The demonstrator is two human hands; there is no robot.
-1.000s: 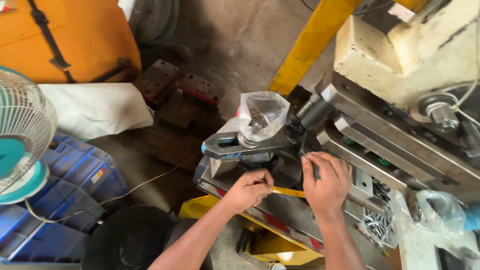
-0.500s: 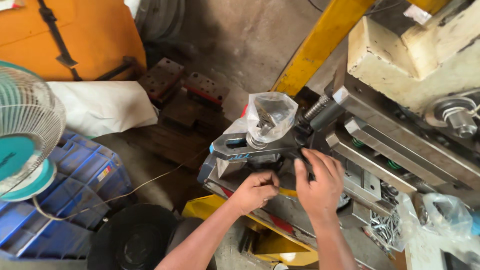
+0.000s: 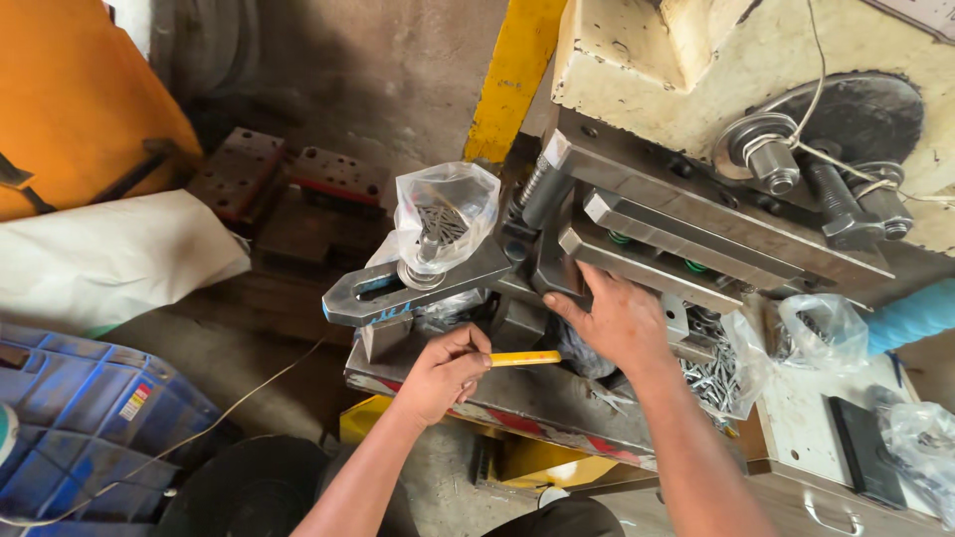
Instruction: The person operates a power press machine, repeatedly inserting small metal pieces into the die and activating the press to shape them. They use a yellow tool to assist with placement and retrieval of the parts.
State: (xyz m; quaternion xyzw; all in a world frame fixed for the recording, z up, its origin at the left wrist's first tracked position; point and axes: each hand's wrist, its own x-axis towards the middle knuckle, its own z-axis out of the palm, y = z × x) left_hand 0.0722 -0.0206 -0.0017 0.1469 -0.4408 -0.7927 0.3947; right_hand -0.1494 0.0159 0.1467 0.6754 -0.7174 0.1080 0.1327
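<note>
While the view has drawn in closer over the last second, so that the round fan at the left has slipped almost out of frame, the two hands have kept to much the same spot on the machine. Nearest, the left hand has its fingers closed around a slim yellow stick-shaped tool, which lies level, its free end pointing toward the other hand; a second ago that hand held the same yellow tool slightly lower along the bed. Just beyond, the right hand lies spread, fingers wide and gripping nothing, its fingertips pressed against the dark steel block at the machine's front edge, where earlier it rested flatter on the bed. Both hands work over the long grey steel bed, which serves as the worktop. Left of the block, a slotted grey steel clamp arm juts outward, and a clear plastic bag of small dark metal pieces sits on it. Behind stand stacked steel bars, then the cream-painted machine body and a slanting yellow beam. A blue plastic crate sits at far left.
</note>
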